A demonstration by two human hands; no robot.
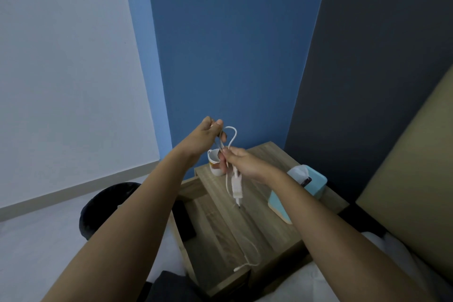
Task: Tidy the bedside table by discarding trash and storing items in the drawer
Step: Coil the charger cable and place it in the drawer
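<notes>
Both hands hold a white charger cable (pixel 232 135) above the wooden bedside table (pixel 220 233). My left hand (pixel 204 136) pinches a loop of the cable up high. My right hand (pixel 241 162) grips the cable lower down, just above the white plug adapter (pixel 236 187), which dangles over the tabletop. The free end of the cable (pixel 252 252) trails down across the table to its front edge. A white mug (pixel 214 162) stands at the table's back left, partly hidden behind my right hand.
A light blue tissue box (pixel 306 191) sits on the table's right side. A dark round bin (pixel 105 206) stands on the floor to the left. A tan headboard (pixel 416 167) and white bedding (pixel 382 252) lie to the right. Blue wall behind.
</notes>
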